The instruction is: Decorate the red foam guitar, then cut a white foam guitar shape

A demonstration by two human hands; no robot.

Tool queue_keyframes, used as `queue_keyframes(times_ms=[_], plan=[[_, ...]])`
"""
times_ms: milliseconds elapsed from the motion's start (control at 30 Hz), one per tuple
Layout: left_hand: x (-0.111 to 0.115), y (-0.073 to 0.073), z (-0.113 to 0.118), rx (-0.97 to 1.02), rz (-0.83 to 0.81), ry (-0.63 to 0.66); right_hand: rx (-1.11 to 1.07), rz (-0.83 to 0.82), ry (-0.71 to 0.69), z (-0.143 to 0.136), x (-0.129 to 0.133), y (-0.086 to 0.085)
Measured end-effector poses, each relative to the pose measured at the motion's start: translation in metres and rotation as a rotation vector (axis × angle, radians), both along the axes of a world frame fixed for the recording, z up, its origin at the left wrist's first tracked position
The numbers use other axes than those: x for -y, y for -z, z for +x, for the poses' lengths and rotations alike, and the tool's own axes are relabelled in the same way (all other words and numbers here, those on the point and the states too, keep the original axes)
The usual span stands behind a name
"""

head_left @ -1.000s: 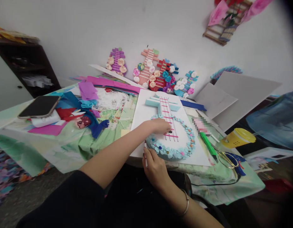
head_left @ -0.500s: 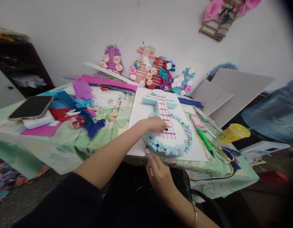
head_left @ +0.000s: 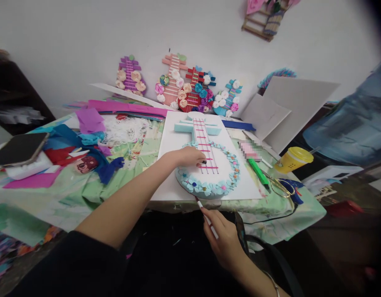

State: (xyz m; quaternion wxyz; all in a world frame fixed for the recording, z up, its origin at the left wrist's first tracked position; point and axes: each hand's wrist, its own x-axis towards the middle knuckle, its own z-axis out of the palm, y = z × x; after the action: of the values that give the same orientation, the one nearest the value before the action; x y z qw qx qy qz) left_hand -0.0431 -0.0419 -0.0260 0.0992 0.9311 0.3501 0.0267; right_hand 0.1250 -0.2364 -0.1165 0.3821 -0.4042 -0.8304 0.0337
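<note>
A pale blue guitar-shaped craft piece [head_left: 209, 189] lies on a white board [head_left: 165, 136], its round body rimmed with small paper flowers. Magenta bars cross pale strings [head_left: 200, 131] down its middle. My left hand [head_left: 190, 157] reaches over the left side of the body, fingers bent together above the lower strings. Something small and black shows at its fingertips; I cannot make out what it is. Below the front edge, my right hand [head_left: 223, 235] grips a slim white marker [head_left: 211, 227] with dark red parts. The marker's dark tip points up at the flowered rim's lower edge; contact cannot be told.
On the left lie a phone [head_left: 20, 149], coloured paper scraps [head_left: 62, 140] and tangled white string [head_left: 125, 130]. To the right are a green cutter [head_left: 258, 172], gold-handled scissors [head_left: 285, 187] and a yellow cup [head_left: 294, 160]. Finished guitar pieces [head_left: 193, 90] lean against the wall.
The view has turned a little to the right. My right hand has moved the marker rightward along the guitar piece's lower edge and slightly away. My left hand stays at the strings.
</note>
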Motion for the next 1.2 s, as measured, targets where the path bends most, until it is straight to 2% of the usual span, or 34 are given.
queue_keyframes(times_ms=[233, 467, 733, 967, 1067, 1200], plan=[[0.003, -0.007, 0.001, -0.021, -0.044, 0.024, -0.161, -0.088, 0.025, 0.021, 0.004, -0.004], [-0.001, -0.003, 0.0, -0.019, -0.037, 0.012, -0.226, -0.241, 0.064, 0.038, 0.002, -0.011], [-0.004, 0.0, -0.002, -0.024, -0.047, 0.001, -0.315, -0.453, 0.192, 0.063, -0.002, -0.017], [-0.006, 0.001, -0.004, -0.028, -0.065, -0.021, -0.502, -0.626, 0.284, 0.085, -0.007, -0.02], [-0.003, -0.002, -0.003, -0.029, -0.072, -0.033, -0.668, -0.65, 0.284, 0.095, -0.006, -0.022], [0.0, -0.005, -0.004, -0.029, -0.06, -0.064, -0.838, -0.566, 0.279, 0.113, 0.0, -0.025]])
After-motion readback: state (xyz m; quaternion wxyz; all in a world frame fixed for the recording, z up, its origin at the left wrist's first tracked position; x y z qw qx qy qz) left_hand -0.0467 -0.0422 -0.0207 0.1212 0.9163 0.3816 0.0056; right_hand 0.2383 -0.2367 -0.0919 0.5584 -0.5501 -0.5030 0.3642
